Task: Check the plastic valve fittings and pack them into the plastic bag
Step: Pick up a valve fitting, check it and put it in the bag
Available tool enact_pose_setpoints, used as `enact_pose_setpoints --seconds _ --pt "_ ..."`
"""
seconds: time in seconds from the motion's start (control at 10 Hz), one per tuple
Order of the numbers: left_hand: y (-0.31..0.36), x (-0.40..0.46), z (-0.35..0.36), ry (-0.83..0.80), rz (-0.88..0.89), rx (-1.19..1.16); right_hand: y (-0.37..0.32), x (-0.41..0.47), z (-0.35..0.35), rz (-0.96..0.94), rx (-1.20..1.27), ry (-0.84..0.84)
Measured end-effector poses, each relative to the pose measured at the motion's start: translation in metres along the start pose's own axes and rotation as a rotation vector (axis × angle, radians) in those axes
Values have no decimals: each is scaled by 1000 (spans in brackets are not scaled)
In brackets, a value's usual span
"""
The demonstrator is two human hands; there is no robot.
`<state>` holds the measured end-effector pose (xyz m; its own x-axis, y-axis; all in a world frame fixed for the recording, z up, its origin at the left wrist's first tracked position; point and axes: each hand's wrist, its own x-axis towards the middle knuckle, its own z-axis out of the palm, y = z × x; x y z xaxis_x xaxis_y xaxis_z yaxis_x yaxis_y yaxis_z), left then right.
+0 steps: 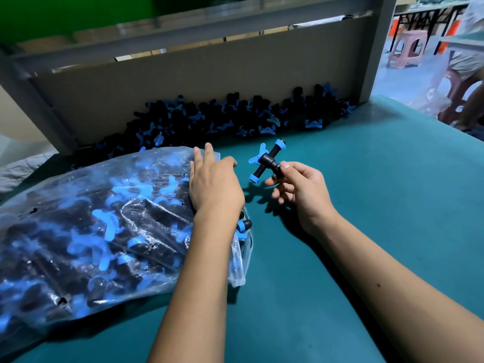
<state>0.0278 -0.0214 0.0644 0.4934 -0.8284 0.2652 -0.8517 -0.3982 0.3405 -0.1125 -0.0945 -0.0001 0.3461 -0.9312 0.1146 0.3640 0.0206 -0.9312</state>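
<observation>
1. Right hand holds one valve fitting above the green table: thumb and fingers pinch its black stem; body is black with blue end caps and a blue butterfly handle, which points toward 10 o'clock.
2. Left hand lies palm down on the near-right edge of the plastic bag, fingers mostly straight, pressing the film; thumb side faces the held fitting, with a small gap between them.
3. The bag lies at 9 o'clock from the hands, clear film, packed with black-and-blue fittings; its mouth is at the right end, under the left wrist, where one black end pokes out.
4. Loose pile of fittings at 12 o'clock, heaped against the cardboard backboard, inside the grey metal frame.
5. Between the held fitting and the bag mouth only the left hand stands in the way.
6. At 2 o'clock, off the table: pink stool, a seated person partly in view.
7. No readable labels or writing; the frame is blurred toward the top.
</observation>
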Motion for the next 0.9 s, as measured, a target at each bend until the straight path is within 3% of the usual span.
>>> enact_pose_setpoints --seconds 0.2,0.4,0.7,0.8,0.9 --pt "-8 6 -27 89 32 -419 3 -1 1 -76 -101 -9" --pt "0 9 -49 236 101 -852 0 -11 17 -291 -554 -99" --pt "11 3 -65 290 283 -804 -22 -34 97 -487 -628 -286" --pt "11 2 -63 277 306 -774 -16 -29 109 -677 -926 -272" --pt "7 5 -58 277 313 -767 -18 -18 117 -466 -787 -385"
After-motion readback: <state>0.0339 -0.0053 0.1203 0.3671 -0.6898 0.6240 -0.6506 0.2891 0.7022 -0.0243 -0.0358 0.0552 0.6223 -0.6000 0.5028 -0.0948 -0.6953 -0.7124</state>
